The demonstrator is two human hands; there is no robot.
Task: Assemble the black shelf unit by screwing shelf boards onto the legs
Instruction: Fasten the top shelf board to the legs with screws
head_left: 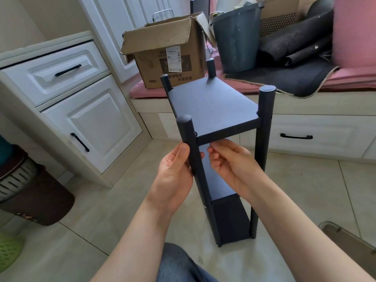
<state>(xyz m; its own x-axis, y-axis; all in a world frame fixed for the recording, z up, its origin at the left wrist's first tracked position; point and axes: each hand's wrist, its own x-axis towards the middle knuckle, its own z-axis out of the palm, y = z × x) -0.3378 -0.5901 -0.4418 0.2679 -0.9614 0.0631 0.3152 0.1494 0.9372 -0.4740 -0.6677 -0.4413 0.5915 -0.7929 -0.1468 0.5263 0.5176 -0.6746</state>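
The black shelf unit stands upright on the tiled floor in front of me. Its top shelf board sits between several round black legs, and a lower board shows near the floor. My left hand grips the near left leg just below the top board. My right hand is under the front edge of the top board, with thumb and fingertips pinched together beside that leg; whatever they pinch is too small to make out. The near right leg stands free.
An open cardboard box and a grey bucket sit on the pink-cushioned bench behind the shelf. White cabinets stand at the left, with a brown basket on the floor. My knee is just below the unit.
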